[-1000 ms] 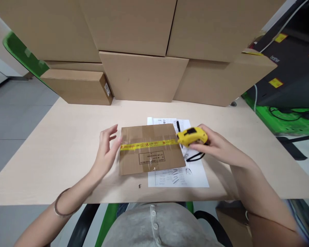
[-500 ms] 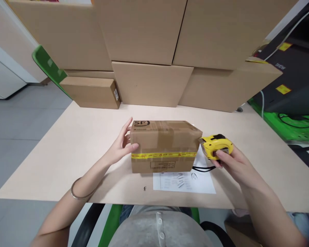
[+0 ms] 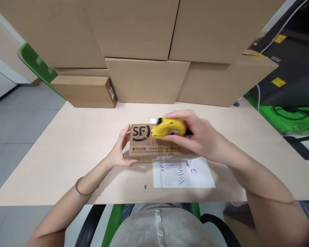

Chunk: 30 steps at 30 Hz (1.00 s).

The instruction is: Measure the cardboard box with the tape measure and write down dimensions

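Observation:
A cardboard box (image 3: 141, 148) with black SF lettering lies on the desk in front of me, its printed face turned up. My left hand (image 3: 121, 151) grips its left end, thumb at the near edge and fingers round the far side. In my right hand (image 3: 195, 133) is a yellow tape measure (image 3: 170, 127), held over the box's printed face and covering part of it. Whether it touches the box I cannot tell. Under the near side of the box, a paper sheet (image 3: 170, 178) with handwritten marks sticks out.
Large cardboard boxes (image 3: 146, 80) are stacked along the back of the desk (image 3: 67, 164). A smaller closed carton (image 3: 82, 91) stands at the back left, beside a green panel (image 3: 36, 65). At the right is a dark printer (image 3: 280, 68) with cables near it.
The box has tipped so its SF face now points up and its yellow-taped side is mostly hidden. My right hand has brought the tape measure left, from beside the box to above it.

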Tool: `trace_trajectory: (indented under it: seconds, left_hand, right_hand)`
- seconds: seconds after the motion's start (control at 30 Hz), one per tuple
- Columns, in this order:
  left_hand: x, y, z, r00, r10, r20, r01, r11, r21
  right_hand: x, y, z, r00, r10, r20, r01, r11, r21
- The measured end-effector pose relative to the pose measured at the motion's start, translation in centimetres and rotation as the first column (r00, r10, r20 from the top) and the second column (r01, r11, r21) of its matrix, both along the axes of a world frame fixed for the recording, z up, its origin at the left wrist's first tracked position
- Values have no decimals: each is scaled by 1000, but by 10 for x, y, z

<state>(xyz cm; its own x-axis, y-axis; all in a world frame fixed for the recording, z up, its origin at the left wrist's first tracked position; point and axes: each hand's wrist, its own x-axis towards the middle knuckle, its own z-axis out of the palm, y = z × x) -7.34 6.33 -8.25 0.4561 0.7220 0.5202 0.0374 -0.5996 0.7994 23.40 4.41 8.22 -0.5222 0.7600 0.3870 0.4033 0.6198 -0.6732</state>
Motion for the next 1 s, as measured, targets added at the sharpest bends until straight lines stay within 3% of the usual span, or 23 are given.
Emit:
trace_trajectory:
  seconds: [0.13,0.23,0.33,0.5,0.67,0.8,1.0]
  left_hand:
    - [0,2,-5,1000,-9,16,8,999,35]
    - [-1,4,-9,1000,12,5,-12,999,49]
    - [-3,7,-12,1000,10,18,-12,995,96]
    - [-5,10,-8,998,10,-66,10,955,297]
    - [-5,10,0,993,32,-110,2,956,293]
    - [-4,12,2,993,39,-109,-2,947,320]
    - [-1,13,6,996,33,-86,-1,941,340]
  right_hand:
    - [-48,19,5,952,221,212,-220,975,-29]
    - [-64,28,4,917,261,302,-265,964,-29]
    - [-60,32,1,914,253,317,-268,963,4]
    - [-14,29,0,950,195,245,-192,981,-36]
    - [65,16,1,963,24,270,12,991,-131]
    - [117,4,-5,960,-133,248,182,966,-186]
    - [124,0,-15,963,-198,183,240,937,-252]
